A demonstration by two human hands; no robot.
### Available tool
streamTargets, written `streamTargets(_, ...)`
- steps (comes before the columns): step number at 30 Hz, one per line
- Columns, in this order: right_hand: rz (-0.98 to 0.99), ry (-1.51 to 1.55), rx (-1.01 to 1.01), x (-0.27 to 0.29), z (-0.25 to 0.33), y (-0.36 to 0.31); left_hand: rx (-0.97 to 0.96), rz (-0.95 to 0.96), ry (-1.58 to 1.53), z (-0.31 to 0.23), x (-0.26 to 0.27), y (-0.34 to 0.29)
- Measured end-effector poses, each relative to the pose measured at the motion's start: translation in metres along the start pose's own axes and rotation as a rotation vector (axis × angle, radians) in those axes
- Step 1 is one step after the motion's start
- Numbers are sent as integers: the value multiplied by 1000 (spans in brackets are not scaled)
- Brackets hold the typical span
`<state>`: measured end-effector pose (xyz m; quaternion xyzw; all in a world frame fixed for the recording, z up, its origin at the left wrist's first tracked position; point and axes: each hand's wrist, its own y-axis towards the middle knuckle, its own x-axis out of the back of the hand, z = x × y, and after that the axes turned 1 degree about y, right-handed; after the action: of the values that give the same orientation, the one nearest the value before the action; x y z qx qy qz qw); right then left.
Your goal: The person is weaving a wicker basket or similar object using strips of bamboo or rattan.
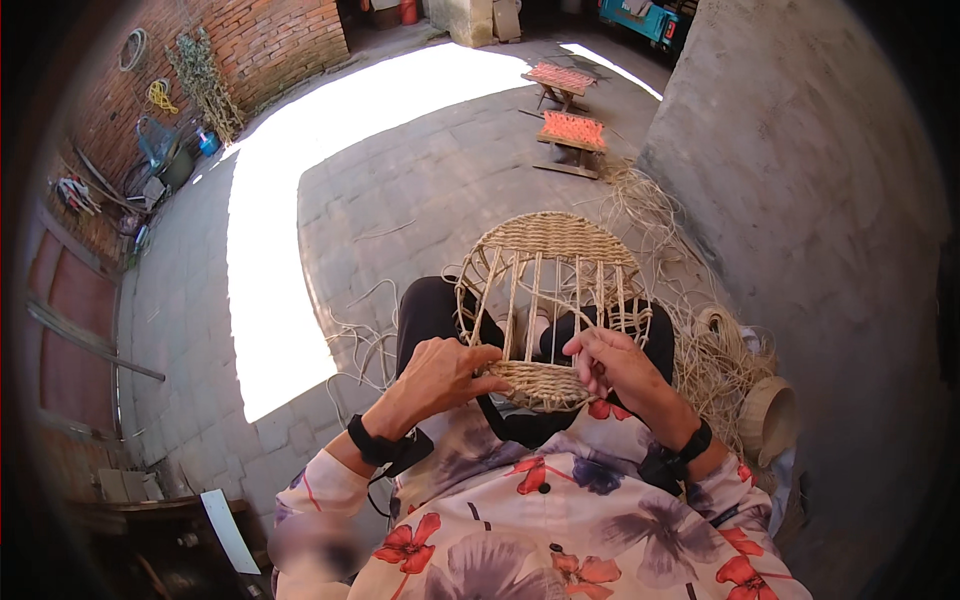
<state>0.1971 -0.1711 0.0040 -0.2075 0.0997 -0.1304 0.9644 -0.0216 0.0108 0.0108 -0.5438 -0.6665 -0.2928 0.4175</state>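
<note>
On my lap rests a half-woven round piece [556, 234] of tan cord on a round frame. Its far and near ends are densely woven; bare strands cross the gap between them. My left hand [447, 376] grips the near woven band at its left side, thumb on top and fingers curled at the edge. At the band's right end my right hand [612, 362] is closed, thumb and forefinger pinched together beside the strands. What those fingers hold is too small to make out. Wristbands circle both my wrists.
Loose tan cord [700, 365] lies heaped at my right, beside a pale basket [768, 418] tipped on its side. Two low stools with red woven seats [573, 128] stand ahead near the grey wall [800, 170]. A brick wall [265, 45] runs at the far left.
</note>
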Motion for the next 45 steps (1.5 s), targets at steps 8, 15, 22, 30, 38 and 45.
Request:
streamTargets(8,-41,211,206,21,-16,-15,-217,-369,-52,-15,-28,30)
streamTargets(15,-96,181,314,12,5,44,-98,-374,-95,-25,-43,40)
streamTargets(22,-375,-1296,506,-18,8,76,-20,-352,-57,-26,-49,45)
streamTargets(30,-368,-1068,417,-20,-8,75,113,-216,-433,2,3,47)
streamTargets(38,57,-6,83,-6,14,5,213,27,-524,11,13,33)
streamTargets(45,2,-73,139,0,-2,-11,168,-12,-378,6,7,44)
